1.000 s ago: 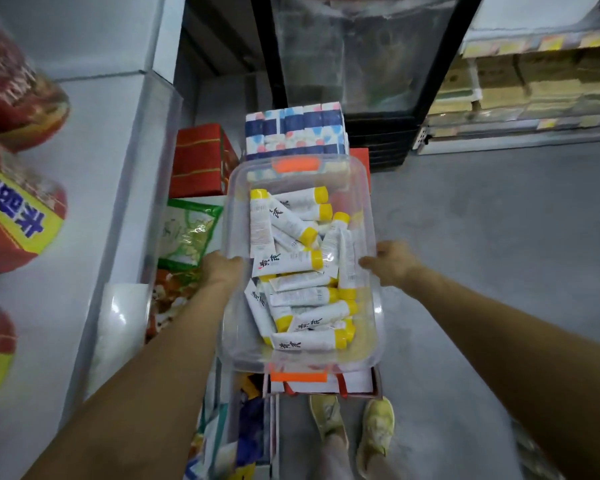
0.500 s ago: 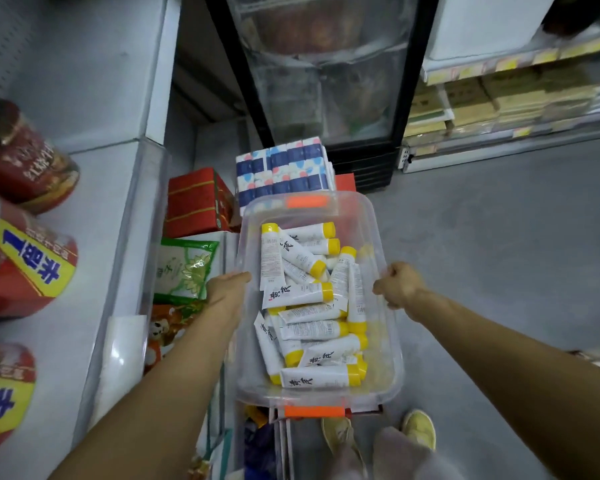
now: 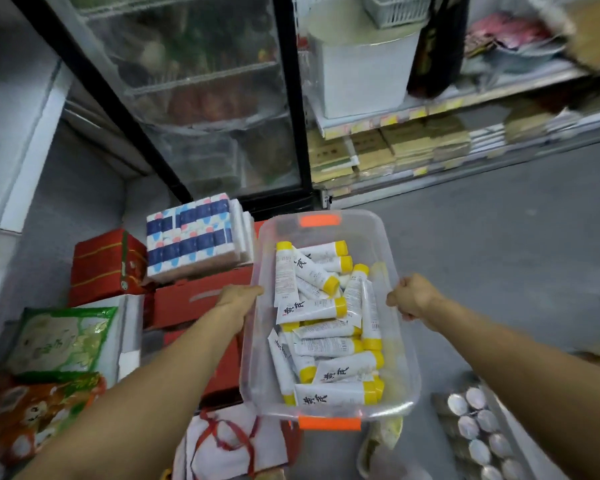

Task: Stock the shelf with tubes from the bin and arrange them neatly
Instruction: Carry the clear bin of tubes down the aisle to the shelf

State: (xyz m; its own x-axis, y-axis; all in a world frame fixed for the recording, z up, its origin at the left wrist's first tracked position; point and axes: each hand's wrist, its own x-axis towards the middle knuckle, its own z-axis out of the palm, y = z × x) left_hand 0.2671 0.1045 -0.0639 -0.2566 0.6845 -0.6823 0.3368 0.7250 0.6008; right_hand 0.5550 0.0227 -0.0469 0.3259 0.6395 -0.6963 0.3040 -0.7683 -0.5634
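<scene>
I hold a clear plastic bin (image 3: 404, 372) with orange end latches in front of me, above the floor. Inside lie several white tubes with yellow caps (image 3: 310, 311), piled loosely and pointing different ways. My left hand (image 3: 238, 297) grips the bin's left rim. My right hand (image 3: 413, 297) is closed over its right rim. A white shelf (image 3: 14, 140) stands at the far left, mostly out of frame.
Red cartons (image 3: 106, 265), a blue-and-white tissue pack (image 3: 194, 237) and snack bags (image 3: 59, 341) are stacked low on the left. A glass-door fridge (image 3: 205, 98) stands ahead; store shelves (image 3: 430, 140) run to its right. Cans (image 3: 478, 431) sit at lower right. Grey floor lies to the right.
The view has swung right and up, away from the left shelf with its red packs. The bin stays in both hands and now sits further right; the cans came into view.
</scene>
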